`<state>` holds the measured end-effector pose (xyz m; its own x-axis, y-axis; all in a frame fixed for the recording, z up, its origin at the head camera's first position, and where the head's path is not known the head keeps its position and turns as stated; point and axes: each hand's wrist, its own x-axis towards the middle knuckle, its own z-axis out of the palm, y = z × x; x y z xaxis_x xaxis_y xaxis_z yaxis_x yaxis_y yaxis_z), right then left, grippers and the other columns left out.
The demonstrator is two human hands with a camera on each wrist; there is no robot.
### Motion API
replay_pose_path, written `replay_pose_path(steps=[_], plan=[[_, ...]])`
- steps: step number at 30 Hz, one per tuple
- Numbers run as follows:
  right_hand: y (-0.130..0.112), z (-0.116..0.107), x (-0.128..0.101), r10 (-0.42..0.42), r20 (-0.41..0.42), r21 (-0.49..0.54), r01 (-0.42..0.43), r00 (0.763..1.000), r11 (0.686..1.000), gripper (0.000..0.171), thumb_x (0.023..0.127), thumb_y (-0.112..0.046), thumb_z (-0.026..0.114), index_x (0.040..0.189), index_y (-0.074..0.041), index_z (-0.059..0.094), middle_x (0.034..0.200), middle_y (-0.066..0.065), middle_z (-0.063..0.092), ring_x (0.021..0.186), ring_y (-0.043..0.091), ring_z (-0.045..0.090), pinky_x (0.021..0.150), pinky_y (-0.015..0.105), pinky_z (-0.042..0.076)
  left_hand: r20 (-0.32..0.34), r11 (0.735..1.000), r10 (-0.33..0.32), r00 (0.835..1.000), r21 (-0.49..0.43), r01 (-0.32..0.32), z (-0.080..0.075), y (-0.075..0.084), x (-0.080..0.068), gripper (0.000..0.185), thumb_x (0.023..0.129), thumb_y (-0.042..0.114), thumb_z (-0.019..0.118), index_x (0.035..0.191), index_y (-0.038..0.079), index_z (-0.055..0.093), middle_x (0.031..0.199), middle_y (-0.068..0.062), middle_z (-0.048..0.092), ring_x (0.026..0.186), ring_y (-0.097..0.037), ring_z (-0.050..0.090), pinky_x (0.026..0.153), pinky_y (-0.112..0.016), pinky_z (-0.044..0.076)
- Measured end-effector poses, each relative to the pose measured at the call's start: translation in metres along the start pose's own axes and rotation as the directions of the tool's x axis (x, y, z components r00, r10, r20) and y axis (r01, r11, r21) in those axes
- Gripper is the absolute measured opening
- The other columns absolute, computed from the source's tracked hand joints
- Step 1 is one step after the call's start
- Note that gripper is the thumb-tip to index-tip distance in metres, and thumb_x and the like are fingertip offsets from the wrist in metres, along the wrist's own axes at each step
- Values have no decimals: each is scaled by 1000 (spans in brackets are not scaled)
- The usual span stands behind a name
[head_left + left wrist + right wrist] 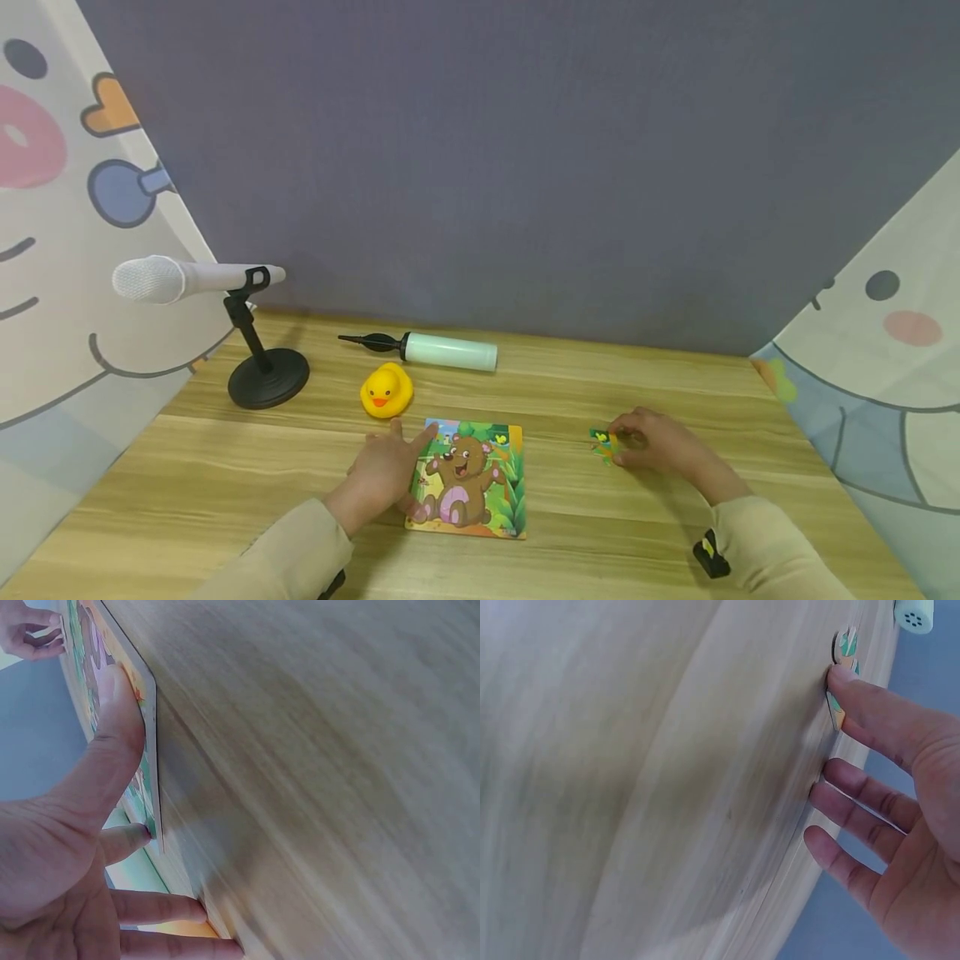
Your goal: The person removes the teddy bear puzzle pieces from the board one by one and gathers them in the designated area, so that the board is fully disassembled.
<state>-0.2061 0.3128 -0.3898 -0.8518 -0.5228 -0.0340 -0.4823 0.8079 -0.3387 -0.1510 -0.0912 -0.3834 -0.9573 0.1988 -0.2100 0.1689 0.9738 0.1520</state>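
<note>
While the bear puzzle board [470, 482] lies flat on the wooden table [225, 467], the left hand [386, 471] rests on its left edge with fingers straight. Well to the right, the right hand [652, 443] touches loose puzzle pieces [602, 444] with relaxed fingertips, gripping nothing.

Both forearms are covered by long beige fabric sleeves [300, 554] ending at the wrists. The bare left hand [386, 471] and bare right hand [656, 446] carry no gloves or rings. A small black strapped device with a yellow mark [710, 554] sits under the right wrist.
</note>
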Motion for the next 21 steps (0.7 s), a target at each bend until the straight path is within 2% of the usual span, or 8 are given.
replay_pose_path(steps=[5, 9, 16, 21], plan=[[-7, 2, 1, -25, -6, -19, 24, 1000, 1000, 41, 84, -29, 84, 116, -8, 70, 103, 2, 63, 94, 27, 65, 81, 48, 57, 16, 1000, -18, 1000, -6, 18, 1, 1, 1, 117, 49, 34, 97, 154, 18, 46, 149, -37, 41, 117, -65, 53, 57, -61, 59], [-13, 4, 2, -17, 1, -32, 17, 1000, 999, 43, 84, -31, 83, 118, -7, 70, 103, 0, 63, 95, 27, 65, 83, 50, 57, 20, 1000, -27, 999, -7, 27, 1, 2, 2, 117, 49, 34, 97, 154, 18, 46, 150, -35, 40, 119, -64, 52, 57, -63, 58], [-25, 9, 8, -20, -15, -91, 19, 1000, 996, 40, 84, -31, 84, 115, -10, 71, 96, -3, 62, 88, 22, 64, 77, 45, 58, 12, 1000, -22, 1000, -7, 22, 1, 2, 2, 117, 50, 35, 97, 153, 18, 47, 150, -36, 41, 119, -64, 52, 57, -63, 58], [-29, 12, 12, -7, -14, -95, 6, 1000, 995, 40, 84, -30, 84, 115, -10, 71, 96, -3, 62, 88, 21, 64, 77, 44, 58, 1, 1000, -13, 1000, -7, 13, 1, 1, 1, 117, 49, 36, 97, 153, 17, 47, 149, -36, 42, 118, -65, 52, 57, -64, 58]])
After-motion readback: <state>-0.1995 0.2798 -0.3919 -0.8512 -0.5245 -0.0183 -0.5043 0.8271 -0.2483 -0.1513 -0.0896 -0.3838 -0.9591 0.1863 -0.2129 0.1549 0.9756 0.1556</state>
